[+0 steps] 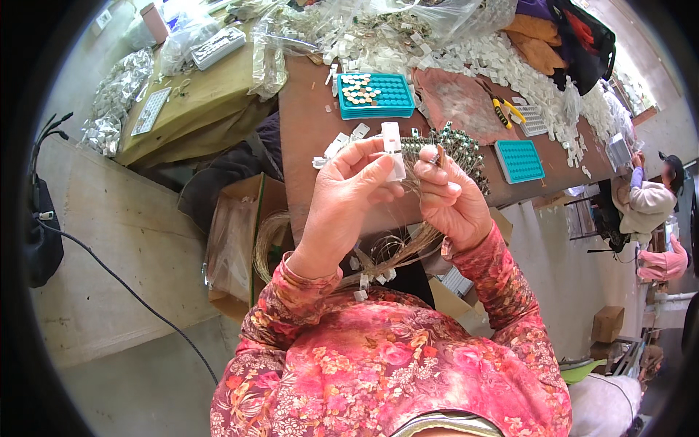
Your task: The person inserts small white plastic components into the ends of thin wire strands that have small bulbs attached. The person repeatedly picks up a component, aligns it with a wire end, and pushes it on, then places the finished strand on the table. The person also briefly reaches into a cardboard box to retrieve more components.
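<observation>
Head view: teal tray (376, 96) holds round tan discs; left hand (348, 193) pinches a white plastic tag (393, 149), right hand (449, 195) seemingly grips thin wire.

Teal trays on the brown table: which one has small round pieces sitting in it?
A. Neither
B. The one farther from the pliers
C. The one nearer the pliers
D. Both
B: the stacked teal tray left of the yellow-handled pliers carries pale round pieces; the other teal tray looks empty.

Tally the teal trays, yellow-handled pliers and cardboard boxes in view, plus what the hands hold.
Teal trays: 2
Yellow-handled pliers: 1
Cardboard boxes: 2
White plastic piece, in left hand: 1
Small component, in right hand: 1
Total: 7
</observation>
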{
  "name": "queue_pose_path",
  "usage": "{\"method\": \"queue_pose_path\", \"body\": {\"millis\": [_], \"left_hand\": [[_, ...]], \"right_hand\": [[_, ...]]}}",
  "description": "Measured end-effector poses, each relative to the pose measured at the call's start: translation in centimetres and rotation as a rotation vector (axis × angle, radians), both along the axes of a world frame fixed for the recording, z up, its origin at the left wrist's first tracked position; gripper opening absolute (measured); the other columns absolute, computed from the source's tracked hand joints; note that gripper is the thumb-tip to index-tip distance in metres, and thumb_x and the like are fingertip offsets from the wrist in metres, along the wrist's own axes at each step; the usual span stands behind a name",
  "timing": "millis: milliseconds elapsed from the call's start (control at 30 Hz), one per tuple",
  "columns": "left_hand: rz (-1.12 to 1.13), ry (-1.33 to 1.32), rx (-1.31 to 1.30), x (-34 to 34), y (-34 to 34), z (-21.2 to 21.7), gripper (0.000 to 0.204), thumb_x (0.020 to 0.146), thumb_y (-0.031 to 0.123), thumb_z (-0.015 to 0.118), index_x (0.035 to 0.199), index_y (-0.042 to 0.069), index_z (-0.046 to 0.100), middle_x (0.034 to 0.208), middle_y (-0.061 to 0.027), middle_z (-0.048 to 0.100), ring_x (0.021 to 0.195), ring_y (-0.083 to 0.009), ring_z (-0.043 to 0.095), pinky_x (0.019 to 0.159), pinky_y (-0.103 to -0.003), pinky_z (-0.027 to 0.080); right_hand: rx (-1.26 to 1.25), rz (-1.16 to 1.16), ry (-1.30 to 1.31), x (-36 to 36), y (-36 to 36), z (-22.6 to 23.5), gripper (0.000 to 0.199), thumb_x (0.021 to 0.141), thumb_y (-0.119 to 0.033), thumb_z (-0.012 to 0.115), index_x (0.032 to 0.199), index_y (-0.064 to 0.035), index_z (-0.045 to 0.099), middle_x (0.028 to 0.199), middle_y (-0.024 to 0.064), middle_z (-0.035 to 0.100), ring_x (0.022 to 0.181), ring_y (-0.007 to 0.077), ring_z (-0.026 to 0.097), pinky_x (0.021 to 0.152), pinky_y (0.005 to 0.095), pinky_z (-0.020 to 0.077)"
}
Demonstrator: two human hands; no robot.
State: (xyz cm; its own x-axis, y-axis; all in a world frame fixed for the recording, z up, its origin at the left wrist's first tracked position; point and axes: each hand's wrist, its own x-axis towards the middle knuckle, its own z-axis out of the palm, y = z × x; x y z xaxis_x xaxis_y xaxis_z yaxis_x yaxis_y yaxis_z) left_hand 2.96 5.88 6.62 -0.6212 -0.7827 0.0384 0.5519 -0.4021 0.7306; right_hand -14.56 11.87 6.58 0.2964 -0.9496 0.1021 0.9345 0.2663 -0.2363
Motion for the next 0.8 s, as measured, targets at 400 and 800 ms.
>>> {"method": "queue_pose_path", "body": {"millis": [400, 800], "left_hand": [[0.161, -0.059, -0.006, 0.7, -0.7, -1.2, 0.027, 0.092, 0.011, 0.061, 0.116, -0.001, 0.056, 0.096, -0.0070, 0.065, 0.074, -0.0121, 0.064, 0.065, -0.021, 0.051], [0.373, -0.362, -0.159, 2.8, -4.7, -6.8, 0.025, 0.090, 0.008, 0.063, 0.113, -0.001, 0.056, 0.096, -0.0082, 0.067, 0.077, -0.0116, 0.064, 0.067, -0.022, 0.050]], "right_hand": [[0.003, -0.305, 0.283, -0.3, 1.2, 0.4, 0.013, 0.098, -0.014, 0.051, 0.106, -0.0045, 0.053, 0.088, 0.0060, 0.059, 0.067, 0.0119, 0.057, 0.061, 0.0241, 0.0477], [0.117, -0.719, 0.825, -1.4, 4.6, 0.7, 0.023, 0.094, -0.009, 0.056, 0.116, -0.0015, 0.054, 0.099, 0.0134, 0.067, 0.084, 0.0185, 0.068, 0.080, 0.0289, 0.0547]]}}
